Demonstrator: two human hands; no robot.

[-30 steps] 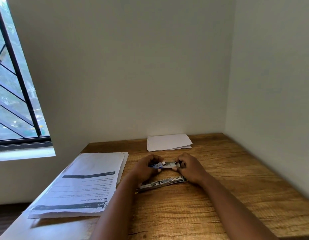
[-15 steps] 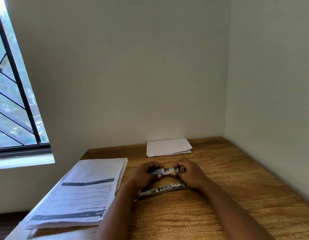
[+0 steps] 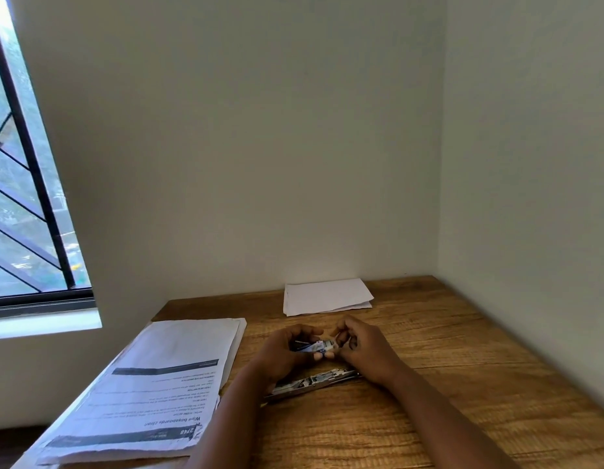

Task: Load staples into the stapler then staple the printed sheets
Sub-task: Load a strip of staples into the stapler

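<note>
A small blue and white staple box [image 3: 314, 346] is held above the wooden table [image 3: 463, 384] by the left hand [image 3: 283, 350], its fingers curled closed around the box's left end. The right hand [image 3: 364, 348] is seen just beside the box's right end, at three o'clock from it, with its fingers bent and pinched together; whether a strip of staples is gripped cannot be told. The opened stapler [image 3: 314, 384] is laid flat on the table at six o'clock from the box, directly under the two hands. The stack of printed sheets [image 3: 158, 384] is placed at nine o'clock from the stapler, along the table's left edge. A smaller pile of blank paper [image 3: 327, 296] is found at twelve o'clock, by the wall.
</note>
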